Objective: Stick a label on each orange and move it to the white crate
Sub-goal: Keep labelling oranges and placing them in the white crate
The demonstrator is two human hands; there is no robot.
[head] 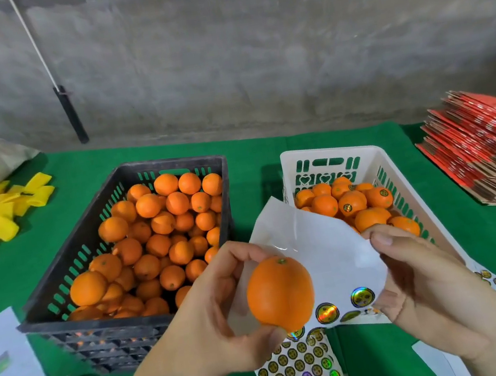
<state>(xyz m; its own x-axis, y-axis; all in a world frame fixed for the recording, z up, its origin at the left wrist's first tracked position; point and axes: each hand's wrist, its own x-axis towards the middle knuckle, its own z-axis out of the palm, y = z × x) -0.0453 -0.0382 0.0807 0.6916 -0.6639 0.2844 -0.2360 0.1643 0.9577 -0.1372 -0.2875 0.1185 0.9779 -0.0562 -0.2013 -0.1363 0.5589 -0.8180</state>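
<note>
Gripping an orange w/ thumb below and fingers behind, left hand holds it up in front of a mostly peeled white sticker sheet. Right hand pinches that sheet's right edge; a few holographic labels remain along its bottom. Black crate at left is full of unlabeled oranges. White crate at right holds labeled ones, approx. half hidden by the sheet. Full label sheet lies on green table below the hands.

Green table bears black crate, white crate, sticker sheets.
</note>
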